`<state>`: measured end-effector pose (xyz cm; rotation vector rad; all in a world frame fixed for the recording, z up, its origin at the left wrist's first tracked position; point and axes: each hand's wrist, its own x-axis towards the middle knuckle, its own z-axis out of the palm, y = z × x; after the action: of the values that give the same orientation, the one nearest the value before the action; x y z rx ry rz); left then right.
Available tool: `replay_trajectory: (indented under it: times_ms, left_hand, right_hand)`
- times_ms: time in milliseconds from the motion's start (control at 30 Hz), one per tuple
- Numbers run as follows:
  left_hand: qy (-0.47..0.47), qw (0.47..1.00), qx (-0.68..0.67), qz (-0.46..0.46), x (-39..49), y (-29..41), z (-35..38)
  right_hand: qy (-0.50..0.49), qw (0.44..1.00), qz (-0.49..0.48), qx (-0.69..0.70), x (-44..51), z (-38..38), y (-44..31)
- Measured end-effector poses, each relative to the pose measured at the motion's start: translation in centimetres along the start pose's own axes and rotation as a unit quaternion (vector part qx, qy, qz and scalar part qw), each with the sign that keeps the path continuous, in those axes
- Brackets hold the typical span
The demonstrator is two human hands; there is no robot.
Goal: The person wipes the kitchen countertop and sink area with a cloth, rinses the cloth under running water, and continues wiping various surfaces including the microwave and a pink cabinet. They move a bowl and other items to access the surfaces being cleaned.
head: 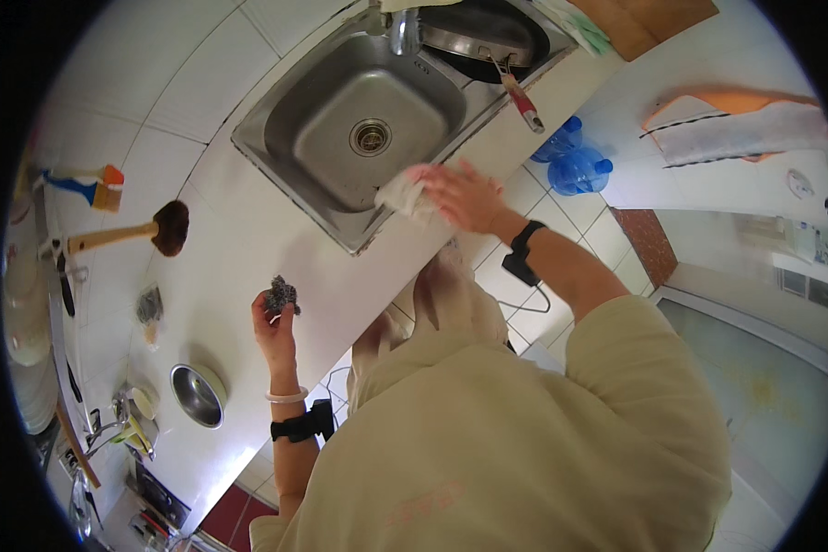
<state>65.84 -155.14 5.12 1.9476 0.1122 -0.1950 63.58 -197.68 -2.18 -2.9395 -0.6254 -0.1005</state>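
My left hand (276, 331) pinches a grey steel wool scourer (282, 297) between thumb and fingers, held over the white countertop (228, 290). On the right, my right hand (466, 196) grips a cream-coloured cloth (407, 195) at the front rim of the stainless steel sink (348, 238). Part of the cloth is hidden under the fingers, and that hand is slightly blurred. The sink basin shows its drain strainer (370, 138) and some small dark specks near the front corner.
A frying pan (469, 45) rests at the sink's right end, its red handle (521, 100) jutting over the counter edge. The faucet (406, 33) overhangs the basin. A metal bowl (198, 395) stands at left. Brushes (110, 238) hang on the wall; blue water jugs (579, 171) stand on the floor.
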Motion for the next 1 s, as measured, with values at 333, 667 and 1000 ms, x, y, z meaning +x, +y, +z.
replay_trajectory:
  times_ms: [333,667,1000]
  left_hand:
    - [-0.020,1.000,0.005,-0.005,-0.4,6.4,13.3]
    - [-0.034,0.999,-0.009,-0.024,1.8,9.1,16.9]
    - [-0.055,0.996,0.067,-0.030,3.2,8.2,16.7]
  right_hand:
    - [0.019,0.983,0.183,-0.025,7.2,-0.1,11.7]
    - [0.583,0.641,0.355,0.351,6.7,-7.1,17.1]
    - [0.259,0.842,0.472,0.032,-6.6,-3.2,39.7]
